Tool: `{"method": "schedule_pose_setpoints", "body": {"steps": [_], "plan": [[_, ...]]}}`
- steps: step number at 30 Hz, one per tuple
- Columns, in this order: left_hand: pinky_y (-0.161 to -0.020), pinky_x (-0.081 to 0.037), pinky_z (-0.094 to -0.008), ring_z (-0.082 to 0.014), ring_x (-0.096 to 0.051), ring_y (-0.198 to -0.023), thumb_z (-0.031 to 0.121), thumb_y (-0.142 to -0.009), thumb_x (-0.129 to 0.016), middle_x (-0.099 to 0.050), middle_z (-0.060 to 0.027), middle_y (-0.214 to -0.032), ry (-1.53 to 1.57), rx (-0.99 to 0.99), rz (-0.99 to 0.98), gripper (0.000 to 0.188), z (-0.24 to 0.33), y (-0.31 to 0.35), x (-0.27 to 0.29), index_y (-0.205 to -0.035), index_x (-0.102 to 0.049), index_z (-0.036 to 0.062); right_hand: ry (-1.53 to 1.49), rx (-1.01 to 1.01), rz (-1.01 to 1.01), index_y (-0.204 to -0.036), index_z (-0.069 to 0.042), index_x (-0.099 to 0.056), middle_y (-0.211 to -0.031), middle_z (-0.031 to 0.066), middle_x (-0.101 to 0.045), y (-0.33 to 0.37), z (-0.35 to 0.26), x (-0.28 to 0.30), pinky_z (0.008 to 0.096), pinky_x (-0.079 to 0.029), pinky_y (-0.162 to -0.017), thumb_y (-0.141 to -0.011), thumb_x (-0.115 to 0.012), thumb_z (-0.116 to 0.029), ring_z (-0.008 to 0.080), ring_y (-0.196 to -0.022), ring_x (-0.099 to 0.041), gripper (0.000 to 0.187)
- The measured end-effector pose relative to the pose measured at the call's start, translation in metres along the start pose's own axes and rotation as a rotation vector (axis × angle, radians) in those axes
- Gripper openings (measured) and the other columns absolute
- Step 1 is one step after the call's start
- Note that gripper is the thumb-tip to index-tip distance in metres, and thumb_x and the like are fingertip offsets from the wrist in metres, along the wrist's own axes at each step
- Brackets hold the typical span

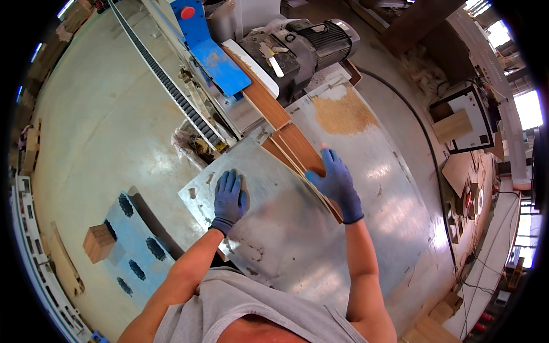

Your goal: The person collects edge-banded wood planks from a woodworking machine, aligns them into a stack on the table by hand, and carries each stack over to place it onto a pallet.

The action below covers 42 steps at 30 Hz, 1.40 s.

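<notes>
Both my hands wear blue-grey work gloves. My left hand (230, 197) lies flat on the bare metal table (274, 228), fingers stretched out, holding nothing. My right hand (337, 183) rests on reddish-brown wooden planks (300, 151), its thumb and fingers spread apart. These planks lie side by side at a slant, with pale edges showing between them, and their near end is partly under my right hand and wrist. Beyond them, another wooden plank (266, 103) lines up end to end and runs beneath the blue metal guard (220, 66) of a machine.
A dark electric motor (326, 41) stands behind the table, with a white-handled scraper (275, 66) near it. Sawdust (345, 111) covers the table's far right. A roller track (171, 86) runs along the left. A blue slotted panel (137, 246) and wooden block (99, 244) are at lower left.
</notes>
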<state>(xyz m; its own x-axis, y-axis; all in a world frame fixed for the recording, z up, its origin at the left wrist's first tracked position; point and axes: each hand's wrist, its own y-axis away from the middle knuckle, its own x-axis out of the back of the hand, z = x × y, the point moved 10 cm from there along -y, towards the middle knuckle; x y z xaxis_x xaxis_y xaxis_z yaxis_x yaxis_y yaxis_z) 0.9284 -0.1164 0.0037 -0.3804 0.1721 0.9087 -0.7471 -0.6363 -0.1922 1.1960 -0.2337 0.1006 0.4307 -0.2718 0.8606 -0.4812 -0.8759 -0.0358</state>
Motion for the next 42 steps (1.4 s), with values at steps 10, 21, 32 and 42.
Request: {"method": "schedule_pose_setpoints", "body": {"steps": [10, 21, 32, 42], "plan": [[-0.113, -0.034, -0.0545, -0.0461, -0.044, -0.135, 0.018, -0.086, -0.057, -0.052, -0.0242, -0.144, 0.022, -0.009, 0.041, 0.050, 0.004, -0.001, 0.003, -0.132, -0.057, -0.0018, 0.128, 0.217, 0.192, -0.134, -0.003, -0.052, -0.110, 0.0151, -0.063, -0.127, -0.087, -0.036, 0.0430, -0.050, -0.088, -0.078, -0.077, -0.034, 0.0326, -0.101, -0.064, 0.069], [-0.115, -0.032, -0.0537, -0.0442, -0.042, -0.138, 0.018, -0.085, -0.057, -0.050, -0.0221, -0.146, 0.032, 0.006, 0.008, 0.052, 0.001, -0.002, 0.004, -0.133, -0.057, -0.0007, 0.114, 0.117, 0.203, -0.130, -0.001, -0.058, -0.104, 0.0149, -0.064, 0.035, -0.011, 0.021, 0.0407, -0.051, -0.089, -0.078, -0.078, -0.019, 0.0345, -0.098, -0.063, 0.058], [-0.115, -0.032, -0.0535, -0.0440, -0.042, -0.138, 0.019, -0.086, -0.056, -0.048, -0.0224, -0.148, 0.004, 0.018, -0.011, 0.053, -0.003, -0.001, 0.000, -0.135, -0.055, -0.0010, 0.133, -0.031, 0.017, -0.131, 0.000, -0.058, -0.113, 0.0159, -0.065, 0.092, 0.016, 0.035, 0.0429, -0.050, -0.090, -0.078, -0.078, -0.021, 0.0362, -0.102, -0.063, 0.060], [-0.116, -0.031, -0.0538, -0.0453, -0.043, -0.137, 0.021, -0.086, -0.056, -0.049, -0.0247, -0.147, 0.002, -0.016, 0.004, 0.053, 0.005, -0.003, -0.002, -0.134, -0.056, -0.0020, -0.690, -0.141, -0.617, -0.149, 0.004, -0.040, -0.147, 0.0195, -0.053, -0.005, 0.079, -0.055, 0.0352, -0.039, -0.111, -0.088, -0.075, -0.043, 0.0288, -0.136, -0.050, 0.085]]}}
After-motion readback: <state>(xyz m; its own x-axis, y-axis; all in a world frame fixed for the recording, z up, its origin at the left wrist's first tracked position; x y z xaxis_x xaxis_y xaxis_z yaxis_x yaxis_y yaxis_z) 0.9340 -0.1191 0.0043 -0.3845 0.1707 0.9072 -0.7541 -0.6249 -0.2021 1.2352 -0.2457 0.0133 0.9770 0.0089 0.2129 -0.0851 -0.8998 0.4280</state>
